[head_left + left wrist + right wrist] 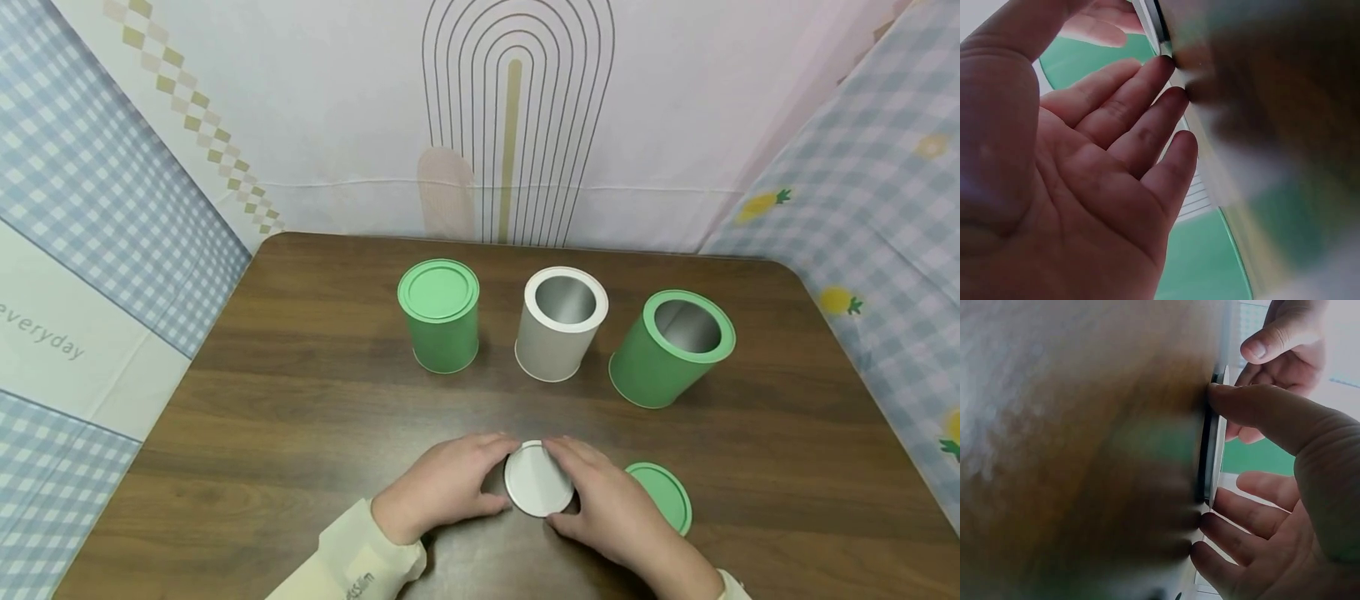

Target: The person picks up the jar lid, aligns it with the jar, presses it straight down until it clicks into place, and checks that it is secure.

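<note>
A round white lid [538, 480] lies on the wooden table between both hands. My right hand [606, 502] holds its right side, thumb at the near edge and fingers at the far edge; the right wrist view shows the thumb [1254, 403] on the lid's rim [1211, 456]. Beside the lid's left side is my left hand [453, 487], fingers spread around it. In the left wrist view the left fingertips [1175, 100] rest on the table near the lid's edge [1152, 25]; I cannot tell whether they touch it. A green lid [662, 497] lies partly hidden by the right forearm.
Behind the hands stand a green can [444, 321] with its lid on, an uncovered white can [553, 346] and an uncovered green can [651, 367]. The wooden table [300, 400] meets a patterned cloth [330, 108] at the back, with checked cloth at both sides.
</note>
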A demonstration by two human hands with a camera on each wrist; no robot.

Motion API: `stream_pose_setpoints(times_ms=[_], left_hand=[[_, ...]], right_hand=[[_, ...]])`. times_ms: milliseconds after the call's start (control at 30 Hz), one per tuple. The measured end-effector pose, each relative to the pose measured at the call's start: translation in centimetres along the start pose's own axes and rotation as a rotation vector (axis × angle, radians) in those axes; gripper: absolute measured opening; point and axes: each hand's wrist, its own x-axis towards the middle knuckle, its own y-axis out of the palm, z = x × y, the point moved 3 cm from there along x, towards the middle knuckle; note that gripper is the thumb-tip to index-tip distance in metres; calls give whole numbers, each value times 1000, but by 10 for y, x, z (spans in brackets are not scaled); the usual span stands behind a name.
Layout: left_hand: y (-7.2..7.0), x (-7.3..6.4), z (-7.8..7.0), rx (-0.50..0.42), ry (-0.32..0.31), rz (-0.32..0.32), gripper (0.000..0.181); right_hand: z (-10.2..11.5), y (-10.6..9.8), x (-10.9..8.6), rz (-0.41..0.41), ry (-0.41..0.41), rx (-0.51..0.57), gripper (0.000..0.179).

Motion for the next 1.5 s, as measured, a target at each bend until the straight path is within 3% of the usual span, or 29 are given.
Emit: stream_pose_setpoints(times_ms=[433, 1033, 1267, 1500], left_hand=[[-1, 1, 3, -39, -3, -18, 55], [-7, 7, -7, 143, 28, 15, 51], [-6, 7, -4, 89, 2, 10, 57], [-7, 7, -3, 45, 23, -25, 63]], right_hand=[[1, -2, 1, -52, -53, -6, 83], [1, -5, 2, -76, -61, 38, 80], [2, -8, 4, -95, -41, 87, 79], [0, -11, 3, -127, -38, 129, 81]])
